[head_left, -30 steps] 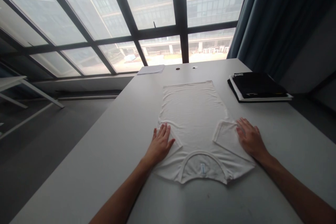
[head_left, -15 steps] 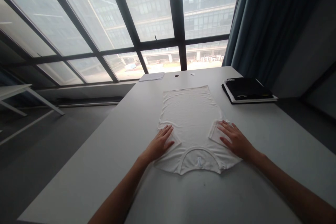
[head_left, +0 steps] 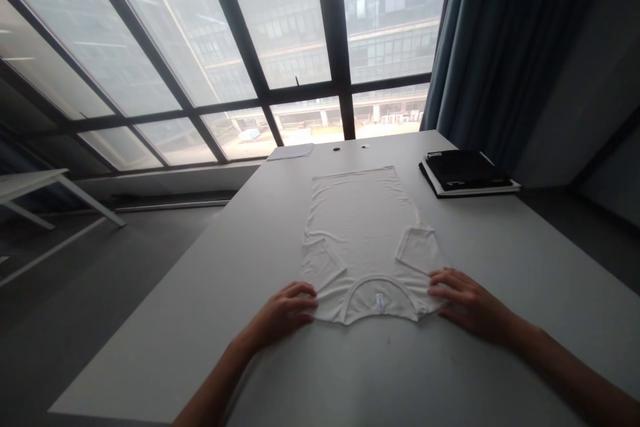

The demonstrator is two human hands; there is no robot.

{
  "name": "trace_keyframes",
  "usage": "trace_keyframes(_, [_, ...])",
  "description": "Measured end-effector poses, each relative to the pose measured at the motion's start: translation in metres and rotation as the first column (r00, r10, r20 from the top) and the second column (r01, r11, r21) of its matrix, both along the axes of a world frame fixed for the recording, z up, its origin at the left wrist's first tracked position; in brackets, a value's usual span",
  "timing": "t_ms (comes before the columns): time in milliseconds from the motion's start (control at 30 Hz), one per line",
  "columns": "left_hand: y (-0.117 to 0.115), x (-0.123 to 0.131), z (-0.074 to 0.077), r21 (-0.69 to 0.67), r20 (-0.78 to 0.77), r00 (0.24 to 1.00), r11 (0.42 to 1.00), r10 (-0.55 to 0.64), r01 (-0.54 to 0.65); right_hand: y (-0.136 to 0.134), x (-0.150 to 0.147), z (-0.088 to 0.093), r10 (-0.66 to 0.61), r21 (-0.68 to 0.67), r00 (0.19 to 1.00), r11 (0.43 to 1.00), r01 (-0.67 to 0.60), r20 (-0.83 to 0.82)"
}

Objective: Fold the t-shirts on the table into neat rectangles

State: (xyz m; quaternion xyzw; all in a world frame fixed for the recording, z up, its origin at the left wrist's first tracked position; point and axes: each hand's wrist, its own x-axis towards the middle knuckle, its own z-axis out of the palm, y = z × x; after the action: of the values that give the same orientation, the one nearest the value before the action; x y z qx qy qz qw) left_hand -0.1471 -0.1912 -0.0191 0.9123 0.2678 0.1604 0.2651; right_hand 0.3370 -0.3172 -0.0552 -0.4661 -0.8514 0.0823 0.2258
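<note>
Centrally, a white T-shirt [head_left: 363,233] lies flat on the grey table [head_left: 500,247], with its hem toward the window [head_left: 280,20] and its neckline toward the person, close to the table's near edge. Both short sleeves are folded inward over the body of the garment. The outline is therefore a long panel that widens at the shoulders. A small label shows inside the collar.

The left hand [head_left: 287,310] sits at the near left shoulder corner of the shirt. Its fingers are curled and their tips touch the fabric edge, but the view does not show whether cloth is pinched beneath them. The right hand [head_left: 467,303] sits at the near right shoulder corner, palm down. Its fingers are extended and slightly spread, and the fingertips touch the edge of the cloth without closing on it. The two hands lie well apart, one on each side of the neckline, and both forearms reach in from the bottom of the view.

At the far right of the table, well apart from the shirt, rests a black stack [head_left: 467,172] of flat items with a pale layer beneath. A sheet of paper [head_left: 290,151] lies at the far edge, beside two small round holes in the tabletop. A dark blue curtain [head_left: 480,47] hangs to the right of the window.
</note>
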Motion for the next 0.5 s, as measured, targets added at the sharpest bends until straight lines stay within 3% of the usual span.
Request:
trace_keyframes(200, [0.002,-0.005,-0.018,0.213,0.071,0.997,0.977,-0.044,0.028,-0.004,-0.006,0.002,-0.015,0.136,1.000,0.991,0.017,-0.013])
trace_keyframes(333, [0.000,-0.001,-0.013,0.326,0.079,0.993,0.944,-0.083,0.053,-0.006,-0.009,0.004,0.007,0.155,1.000,0.988,-0.003,-0.022])
trace_keyframes(500, [-0.011,-0.002,-0.009,0.339,0.057,0.995,0.939,-0.078,0.054,-0.015,-0.009,0.006,0.029,0.158,0.995,0.987,-0.013,-0.096])
